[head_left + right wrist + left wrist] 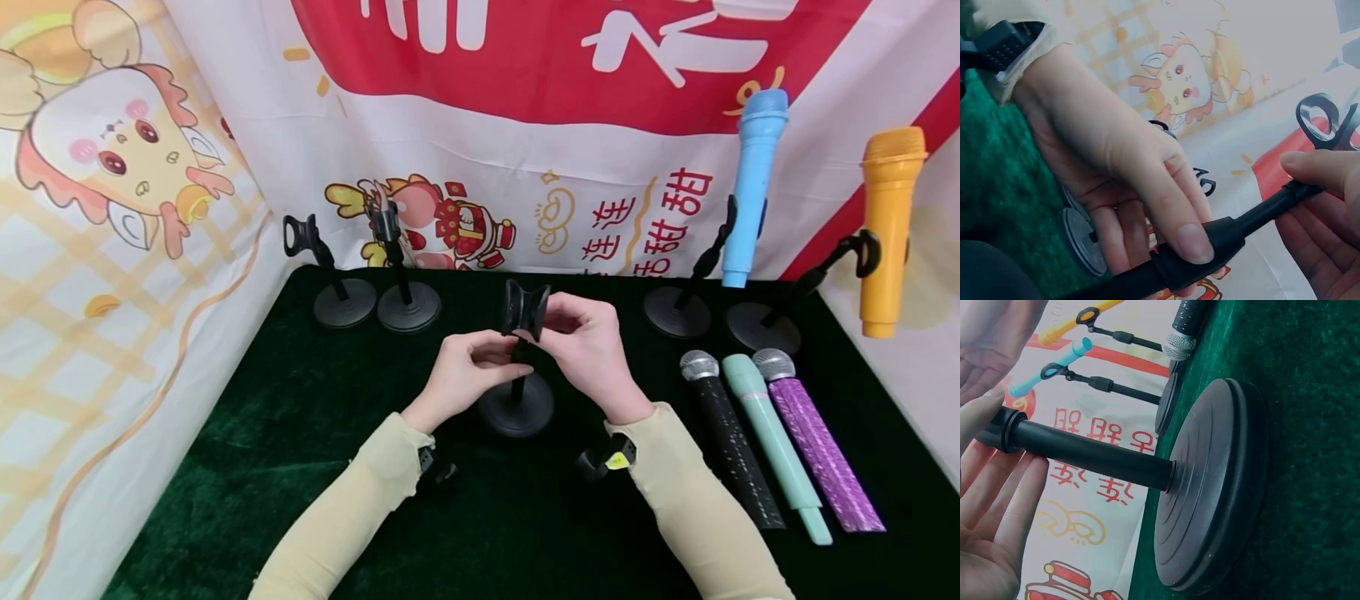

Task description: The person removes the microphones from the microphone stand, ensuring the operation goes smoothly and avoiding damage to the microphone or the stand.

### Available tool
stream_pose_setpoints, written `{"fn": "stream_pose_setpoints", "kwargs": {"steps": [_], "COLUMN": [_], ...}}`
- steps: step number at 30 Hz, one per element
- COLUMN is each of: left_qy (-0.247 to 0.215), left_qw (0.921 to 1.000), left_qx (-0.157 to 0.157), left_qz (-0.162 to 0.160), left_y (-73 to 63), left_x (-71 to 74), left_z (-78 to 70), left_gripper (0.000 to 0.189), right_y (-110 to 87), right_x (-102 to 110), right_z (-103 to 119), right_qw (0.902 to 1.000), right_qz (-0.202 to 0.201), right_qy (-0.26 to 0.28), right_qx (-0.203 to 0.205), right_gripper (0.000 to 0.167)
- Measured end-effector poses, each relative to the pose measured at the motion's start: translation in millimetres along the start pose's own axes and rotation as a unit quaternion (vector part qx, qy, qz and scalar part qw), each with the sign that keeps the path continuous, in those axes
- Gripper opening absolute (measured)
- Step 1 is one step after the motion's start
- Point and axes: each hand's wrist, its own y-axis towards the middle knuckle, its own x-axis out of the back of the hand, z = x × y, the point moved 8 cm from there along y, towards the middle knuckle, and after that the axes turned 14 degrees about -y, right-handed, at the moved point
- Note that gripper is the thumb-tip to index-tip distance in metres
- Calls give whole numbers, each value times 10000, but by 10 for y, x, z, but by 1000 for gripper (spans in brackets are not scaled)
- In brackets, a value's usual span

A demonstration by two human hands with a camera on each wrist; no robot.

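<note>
A black desktop microphone stand (522, 408) with a round base stands upright between my two hands. In the left wrist view, the base (1204, 487) rests on the green cloth. My left hand (472, 371) grips the thick collar (1200, 253) on the stand's pole, thumb on one side and fingers on the other. Higher up, my right hand (588, 337) pinches the thin rod (1269, 209) just below the clip. The clip (525, 310) at the top holds no microphone; part of it is cut off in the right wrist view.
Two stands (345, 302) with bare clips are at the back left. At the back right, stands hold a blue microphone (753, 183) and an orange microphone (888, 242). Black (735, 442), mint (776, 442) and purple (821, 442) microphones lie at right. Printed cloth hangs behind.
</note>
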Motion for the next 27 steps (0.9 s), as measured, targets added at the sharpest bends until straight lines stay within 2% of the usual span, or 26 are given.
{"fn": "stream_pose_setpoints", "kwargs": {"steps": [3,8,12,19,27], "left_qy": [2,41,86,19,-94], "left_qw": [10000,10000,9999,9999,9997], "left_qx": [-18,27,118,142,241], "left_qz": [-13,-27,-48,-66,0], "left_y": [1,5,3,3,-7], "left_x": [-3,-6,-7,-7,-20], "left_z": [-7,-14,-8,-3,82], "left_gripper": [29,28,28,28,26], "right_y": [8,64,94,62,22], "right_x": [3,11,10,-6,-20], "right_z": [-3,-17,-35,-39,-83], "right_qw": [9999,9987,9975,9984,9988], "right_qz": [13,409,669,555,487], "right_qy": [-133,-318,-248,-109,-8], "right_qx": [9,30,17,-15,-54], "right_gripper": [10,10,12,13,14]}}
